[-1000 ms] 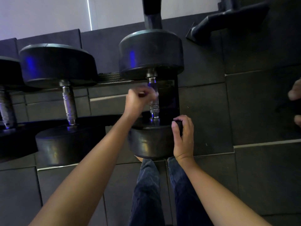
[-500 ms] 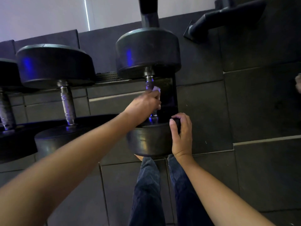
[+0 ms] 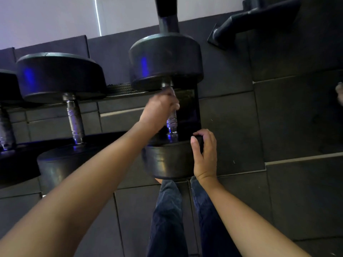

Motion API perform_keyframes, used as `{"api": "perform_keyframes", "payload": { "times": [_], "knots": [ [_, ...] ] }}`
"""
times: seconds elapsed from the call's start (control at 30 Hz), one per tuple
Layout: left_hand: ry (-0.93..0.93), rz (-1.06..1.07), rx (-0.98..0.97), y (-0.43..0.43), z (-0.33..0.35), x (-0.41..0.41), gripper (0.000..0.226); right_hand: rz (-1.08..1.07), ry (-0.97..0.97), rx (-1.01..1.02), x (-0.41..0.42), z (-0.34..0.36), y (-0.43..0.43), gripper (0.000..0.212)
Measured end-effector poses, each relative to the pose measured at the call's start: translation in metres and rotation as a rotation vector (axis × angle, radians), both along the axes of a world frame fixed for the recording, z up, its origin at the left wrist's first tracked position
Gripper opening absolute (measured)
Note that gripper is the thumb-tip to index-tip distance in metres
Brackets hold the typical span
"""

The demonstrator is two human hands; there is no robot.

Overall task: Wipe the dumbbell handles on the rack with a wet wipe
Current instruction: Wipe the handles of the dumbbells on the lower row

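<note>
A black dumbbell lies on the rack in the middle, far head (image 3: 165, 60) up, near head (image 3: 167, 160) toward me. Its metal handle (image 3: 171, 125) shows below my left hand (image 3: 159, 110), which is curled round the upper part of the handle. The wet wipe is hidden inside that blurred hand. My right hand (image 3: 205, 154) grips the right rim of the near head, thumb on top.
A second dumbbell with a bare metal handle (image 3: 75, 119) sits to the left, and part of a third (image 3: 5, 127) at the left edge. A black rack foot (image 3: 250, 21) crosses the dark tiled floor at upper right. My legs (image 3: 170, 219) are below.
My left hand slid down the handle toward the near head, then back up to just under the far head. My right hand stayed on the near head.
</note>
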State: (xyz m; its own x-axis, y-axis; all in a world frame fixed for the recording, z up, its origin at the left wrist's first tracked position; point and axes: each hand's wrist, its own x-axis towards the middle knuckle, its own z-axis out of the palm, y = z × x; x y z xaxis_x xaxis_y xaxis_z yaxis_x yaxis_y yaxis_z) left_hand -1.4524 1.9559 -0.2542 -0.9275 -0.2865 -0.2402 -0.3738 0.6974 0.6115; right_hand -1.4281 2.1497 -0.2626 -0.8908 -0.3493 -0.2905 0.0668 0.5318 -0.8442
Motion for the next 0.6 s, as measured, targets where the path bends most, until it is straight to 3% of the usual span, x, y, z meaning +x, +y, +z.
{"api": "perform_keyframes", "payload": {
  "times": [0.07,0.23,0.4,0.6],
  "knots": [
    [0.051,0.248,0.083,0.004,0.000,-0.001,0.006,0.002,0.000,0.003,0.000,-0.001,0.000,0.045],
    [-0.081,0.393,0.282,0.020,0.006,0.030,0.006,0.013,0.003,-0.005,0.000,0.001,0.000,0.045],
    [0.051,0.725,0.422,0.006,0.007,0.005,0.010,0.014,-0.013,-0.001,0.000,0.001,0.001,0.046],
    [-0.169,0.752,0.587,0.016,0.005,0.037,0.011,0.010,0.006,-0.012,-0.001,0.002,0.000,0.046]
  ]
}}
